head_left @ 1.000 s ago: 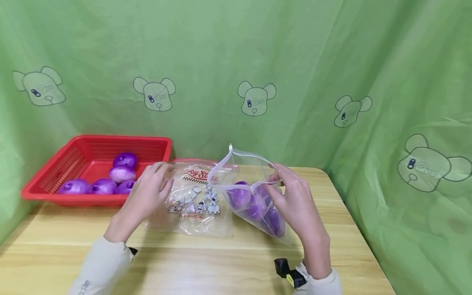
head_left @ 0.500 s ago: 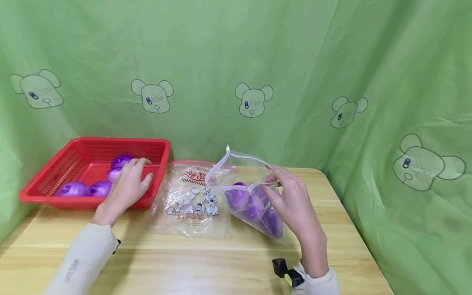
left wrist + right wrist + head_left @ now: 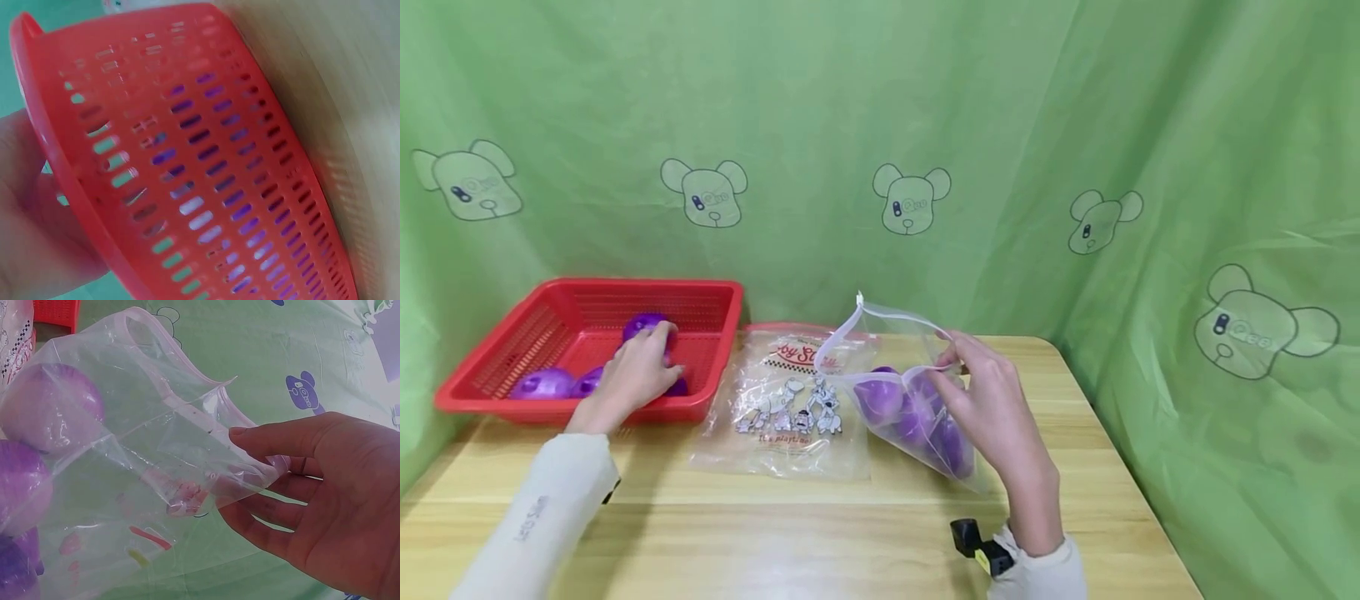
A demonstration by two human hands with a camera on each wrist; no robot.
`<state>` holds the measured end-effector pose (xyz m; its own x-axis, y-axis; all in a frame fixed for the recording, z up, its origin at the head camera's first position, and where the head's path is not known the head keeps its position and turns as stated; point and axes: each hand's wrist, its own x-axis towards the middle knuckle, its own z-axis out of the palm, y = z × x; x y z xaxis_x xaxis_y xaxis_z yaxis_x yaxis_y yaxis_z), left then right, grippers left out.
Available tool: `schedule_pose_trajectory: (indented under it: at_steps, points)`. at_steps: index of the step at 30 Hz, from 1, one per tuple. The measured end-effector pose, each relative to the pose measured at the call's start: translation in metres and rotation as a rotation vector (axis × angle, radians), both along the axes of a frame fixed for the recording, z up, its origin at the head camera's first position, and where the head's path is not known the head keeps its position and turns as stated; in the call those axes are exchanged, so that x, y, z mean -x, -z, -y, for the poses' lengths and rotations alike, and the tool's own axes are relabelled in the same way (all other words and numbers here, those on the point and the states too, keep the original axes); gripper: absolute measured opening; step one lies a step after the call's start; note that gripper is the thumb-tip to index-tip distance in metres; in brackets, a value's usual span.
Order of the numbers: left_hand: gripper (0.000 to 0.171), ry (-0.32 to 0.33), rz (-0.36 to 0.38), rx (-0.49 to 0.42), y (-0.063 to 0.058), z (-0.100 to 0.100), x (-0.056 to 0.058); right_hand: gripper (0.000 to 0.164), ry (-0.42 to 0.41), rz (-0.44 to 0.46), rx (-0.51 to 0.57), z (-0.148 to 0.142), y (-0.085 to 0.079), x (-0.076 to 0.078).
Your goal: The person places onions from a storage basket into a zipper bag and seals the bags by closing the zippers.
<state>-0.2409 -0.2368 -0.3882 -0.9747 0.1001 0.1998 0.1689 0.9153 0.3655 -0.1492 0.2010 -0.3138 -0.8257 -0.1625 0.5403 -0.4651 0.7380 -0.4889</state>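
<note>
My left hand [image 3: 625,375] reaches into the red plastic basket [image 3: 647,286], its back upward and its thumb spread from the fingers. Beneath its fingertips is a purple onion [image 3: 643,323], and the palm hides part of the others. In the left wrist view the basket wall covers most of the hand. With thumb and fingers, my right hand [image 3: 1000,408] pinches the rim of a clear zip bag [image 3: 200,425]. The mouth of that bag gapes, and several purple onions [image 3: 913,417] lie inside it.
A second clear bag [image 3: 790,454] with printed cartoon figures lies flat between the basket and the zip bag. More onions [image 3: 544,384] sit at the basket's front left. A green curtain [image 3: 820,100] hangs behind and beside the wooden table [image 3: 775,533].
My left hand has moved left from above the printed bag, over the basket's rim and down to the onions. The right hand keeps its pinch on the zip bag, nearly still.
</note>
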Motion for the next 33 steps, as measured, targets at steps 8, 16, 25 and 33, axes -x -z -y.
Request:
schedule_pose_trajectory:
  at_steps: [8, 16, 25, 33]
  points:
    - [0.035, 0.041, 0.15, 0.034, 0.003, 0.011, 0.012, 0.012, -0.005, -0.012, -0.004, 0.0, -0.001, 0.002]
    - [0.041, 0.205, 0.345, 0.068, 0.006, 0.016, 0.017, 0.013, -0.002, 0.001, -0.001, 0.0, -0.001, 0.002]
    - [0.056, 0.124, 0.248, 0.008, 0.007, 0.016, 0.014, 0.013, 0.0, 0.01, 0.006, 0.001, 0.001, 0.002]
    - [0.063, 0.06, 0.177, -0.108, -0.001, -0.003, 0.013, 0.014, 0.0, -0.003, -0.004, 0.001, 0.001, 0.003]
